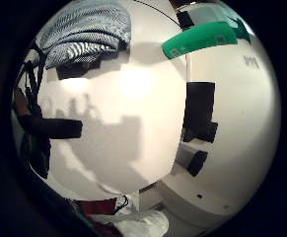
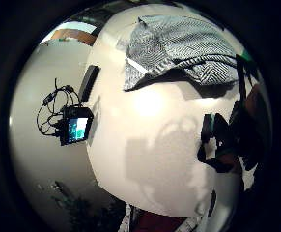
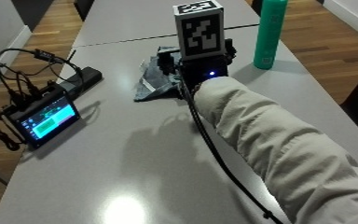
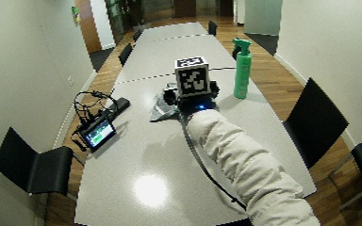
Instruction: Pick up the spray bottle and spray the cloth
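We start at our gloved right hand [image 3: 197, 65], which hangs over the table [image 3: 135, 158] above the near edge of the cloth [image 3: 151, 79]; it holds nothing that we can see, yet whether its fingers are spread or curled we cannot tell, since the outside views hide them and the palm views show only black straps at their edges. The thumb-side palm view shows the cloth [image 2: 174, 46], grey and striped, lying rumpled on the white tabletop, with bare table directly under the palm; the little-finger-side view shows the same cloth [image 1: 84, 32] and, beyond it, the green spray bottle [image 1: 199, 39]. In the outside view the spray bottle [image 3: 271, 32] stands upright on the table, near the hand on its right side and apart from both it and the cloth; our pale sleeve [image 3: 272, 144] reaches across the table towards the cloth. Well to the left sits a small lit screen [image 3: 42, 116] with cables, near the table's edge.
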Motion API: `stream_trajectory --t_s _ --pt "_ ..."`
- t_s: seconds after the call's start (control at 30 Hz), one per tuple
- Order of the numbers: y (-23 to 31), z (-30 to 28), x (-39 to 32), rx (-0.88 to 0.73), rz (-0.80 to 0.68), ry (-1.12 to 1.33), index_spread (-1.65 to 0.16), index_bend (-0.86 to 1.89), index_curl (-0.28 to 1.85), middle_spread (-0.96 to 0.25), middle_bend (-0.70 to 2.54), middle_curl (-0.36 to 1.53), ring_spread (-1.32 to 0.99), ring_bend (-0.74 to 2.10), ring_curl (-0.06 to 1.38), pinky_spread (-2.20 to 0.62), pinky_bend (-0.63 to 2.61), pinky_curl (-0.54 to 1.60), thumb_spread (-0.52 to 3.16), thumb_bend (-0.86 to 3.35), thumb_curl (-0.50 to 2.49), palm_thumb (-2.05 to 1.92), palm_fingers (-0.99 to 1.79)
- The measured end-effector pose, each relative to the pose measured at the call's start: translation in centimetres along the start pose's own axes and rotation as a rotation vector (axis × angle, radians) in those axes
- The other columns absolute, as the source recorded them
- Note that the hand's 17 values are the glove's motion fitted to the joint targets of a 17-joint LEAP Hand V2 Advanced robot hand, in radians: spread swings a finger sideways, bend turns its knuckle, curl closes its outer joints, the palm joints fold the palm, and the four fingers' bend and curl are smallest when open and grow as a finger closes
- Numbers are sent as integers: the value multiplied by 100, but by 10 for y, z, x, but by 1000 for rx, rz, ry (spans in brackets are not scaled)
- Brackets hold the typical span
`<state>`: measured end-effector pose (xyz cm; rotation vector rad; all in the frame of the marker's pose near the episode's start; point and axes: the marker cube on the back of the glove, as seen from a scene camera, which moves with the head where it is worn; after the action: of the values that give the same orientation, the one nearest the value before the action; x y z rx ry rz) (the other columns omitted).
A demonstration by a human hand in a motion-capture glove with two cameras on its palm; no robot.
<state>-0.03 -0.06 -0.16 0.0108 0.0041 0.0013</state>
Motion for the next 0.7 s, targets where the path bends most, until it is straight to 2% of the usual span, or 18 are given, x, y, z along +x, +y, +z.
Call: stream_trajectory --t_s 0.07,0.27,0.43,0.7 --pt "0 0 -1 -3 -2 3 -11 21 7 -6 46 13 -9 63 13 -10 67 12 30 45 18 74 154" --pt "1 4 -3 -26 -12 5 -16 23 20 -9 56 25 -13 76 28 -15 82 27 48 41 25 82 142" --pt "3 1 -4 -24 -13 -20 -18 24 26 -10 61 31 -14 80 35 -17 87 34 56 36 30 85 136" --pt "16 -17 20 62 -56 -273 -20 24 33 -10 63 37 -15 81 40 -19 89 41 63 26 35 88 127"
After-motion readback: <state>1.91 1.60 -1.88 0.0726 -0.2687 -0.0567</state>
